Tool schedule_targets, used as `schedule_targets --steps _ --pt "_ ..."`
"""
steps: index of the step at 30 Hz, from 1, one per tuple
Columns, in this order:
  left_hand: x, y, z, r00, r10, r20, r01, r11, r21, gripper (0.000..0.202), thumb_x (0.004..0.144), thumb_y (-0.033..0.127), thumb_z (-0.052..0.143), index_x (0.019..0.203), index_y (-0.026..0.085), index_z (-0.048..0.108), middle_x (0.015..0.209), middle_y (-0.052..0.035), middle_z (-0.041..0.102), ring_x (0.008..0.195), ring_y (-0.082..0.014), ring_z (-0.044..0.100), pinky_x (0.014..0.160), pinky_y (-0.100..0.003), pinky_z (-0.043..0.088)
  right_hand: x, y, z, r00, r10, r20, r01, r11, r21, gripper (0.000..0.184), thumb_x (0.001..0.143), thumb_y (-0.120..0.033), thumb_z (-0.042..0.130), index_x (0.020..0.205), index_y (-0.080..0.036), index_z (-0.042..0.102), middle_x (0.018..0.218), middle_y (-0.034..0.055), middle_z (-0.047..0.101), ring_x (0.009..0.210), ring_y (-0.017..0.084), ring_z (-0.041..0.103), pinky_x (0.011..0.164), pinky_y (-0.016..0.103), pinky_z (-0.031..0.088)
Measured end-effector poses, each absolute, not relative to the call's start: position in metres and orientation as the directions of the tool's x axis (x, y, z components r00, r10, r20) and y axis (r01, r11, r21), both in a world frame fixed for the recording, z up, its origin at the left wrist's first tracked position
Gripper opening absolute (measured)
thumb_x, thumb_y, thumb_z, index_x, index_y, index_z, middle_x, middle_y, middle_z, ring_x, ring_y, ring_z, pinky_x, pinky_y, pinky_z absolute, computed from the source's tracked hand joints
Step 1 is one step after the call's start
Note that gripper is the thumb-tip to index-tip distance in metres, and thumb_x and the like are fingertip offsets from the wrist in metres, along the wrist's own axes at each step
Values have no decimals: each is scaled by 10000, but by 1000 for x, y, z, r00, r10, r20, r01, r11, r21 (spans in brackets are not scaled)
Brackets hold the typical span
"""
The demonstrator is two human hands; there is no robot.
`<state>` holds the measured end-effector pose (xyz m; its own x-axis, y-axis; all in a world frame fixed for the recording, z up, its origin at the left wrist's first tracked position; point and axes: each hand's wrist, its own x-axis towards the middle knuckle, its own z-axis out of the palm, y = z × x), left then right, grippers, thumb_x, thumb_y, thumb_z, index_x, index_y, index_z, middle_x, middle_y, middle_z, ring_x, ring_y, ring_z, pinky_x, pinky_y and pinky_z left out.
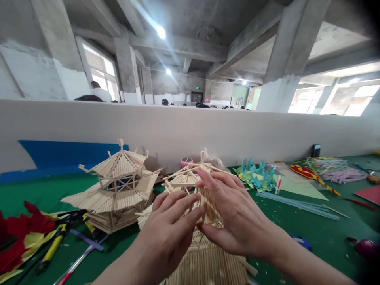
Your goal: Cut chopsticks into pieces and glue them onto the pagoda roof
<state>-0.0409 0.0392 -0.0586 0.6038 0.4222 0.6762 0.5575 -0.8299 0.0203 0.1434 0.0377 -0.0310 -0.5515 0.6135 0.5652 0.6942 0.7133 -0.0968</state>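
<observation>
Wooden sticks make up the unfinished stick pagoda (208, 263) at the near edge of the green surface (326, 233), and both hands are on it. The left hand (170, 233) lies with its fingers straightened and laid flat against the model's upper tier, their tips meeting the right thumb. The right hand (234, 221) grips that same tier from the other side, thumb low and fingers stretched high toward the open frame of loose sticks at the top.

Just to the left stands a finished pagoda (118, 186) of the same sticks, upright, with two roofs. Nearer the left edge lie a red and yellow paper flower (18, 237) and a yellow-handled tool (53, 247).

Behind the hands sits a pink roll (186, 161). To the right of it a teal paper lotus (257, 176) rests on the cloth, with pale blue rods (297, 202) lying flat nearby and a heap of pipe cleaners (335, 170) farther right.

A white partition (208, 130) closes off the back of the surface. Over it, the tops of other people's heads show in a concrete hall.
</observation>
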Motion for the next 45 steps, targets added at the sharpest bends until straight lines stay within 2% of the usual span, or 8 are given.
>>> schedule_targets --steps 7,13,16,21,28,35,41,45 --pt "-41 39 -58 604 428 672 561 -828 23 389 764 11 402 1078 214 509 1165 -18 546 1066 -210 392 892 -379 265 143 38 -32 -555 608 568 688 719 -97 831 686 -286 549 1376 -140 110 1227 54 487 1175 196 315 1011 374 200" --pt "-43 39 -61 601 434 671 579 -815 8 371 771 40 421 1083 218 516 1173 -19 546 1081 -216 389 911 -393 254 148 40 -32 -586 597 547 678 731 -72 839 703 -396 558 1374 -154 118 1276 62 449 1191 216 294 1015 407 208" --pt "-42 39 -61 588 443 677 583 -812 24 376 764 33 426 1071 229 521 1167 -18 555 1079 -217 402 908 -401 269 149 38 -31 -593 586 553 676 735 -53 822 700 -372 557 1371 -158 134 1309 69 418 1196 220 288 1012 414 219" --pt "-41 37 -60 571 441 693 587 -809 30 389 751 12 436 1053 239 529 1142 -18 578 1057 -211 437 893 -394 295 149 36 -29 -573 607 551 688 721 -80 805 700 -301 538 1374 -156 124 1274 47 462 1194 210 291 1006 397 224" --pt "-41 38 -60 567 435 700 573 -819 45 402 755 9 439 1074 241 518 1144 -19 570 1062 -213 426 888 -395 302 148 37 -26 -585 612 531 674 731 -100 803 702 -295 526 1376 -157 112 1249 44 474 1178 213 301 1006 387 203" --pt "-42 32 -57 468 459 755 512 -837 192 395 779 11 426 1094 234 510 1130 -55 518 1061 -211 430 857 -374 364 149 37 -24 -585 614 530 644 749 -157 844 672 -279 557 1375 -145 109 1250 53 437 1174 204 295 1016 363 205" --pt "-44 18 -48 249 652 716 559 -700 444 155 791 156 528 924 217 580 909 -23 543 828 -149 545 684 -251 465 148 30 -22 -592 545 593 586 797 -148 895 659 -278 588 1372 -153 61 1260 49 419 1203 201 256 1028 371 192" --pt "-39 11 -38 218 711 668 502 -669 548 62 774 199 558 809 240 589 780 13 572 753 -136 575 630 -221 481 143 16 -19 -589 508 628 576 809 -114 825 682 -227 567 1358 -193 96 1275 24 416 1222 196 232 1035 379 186"
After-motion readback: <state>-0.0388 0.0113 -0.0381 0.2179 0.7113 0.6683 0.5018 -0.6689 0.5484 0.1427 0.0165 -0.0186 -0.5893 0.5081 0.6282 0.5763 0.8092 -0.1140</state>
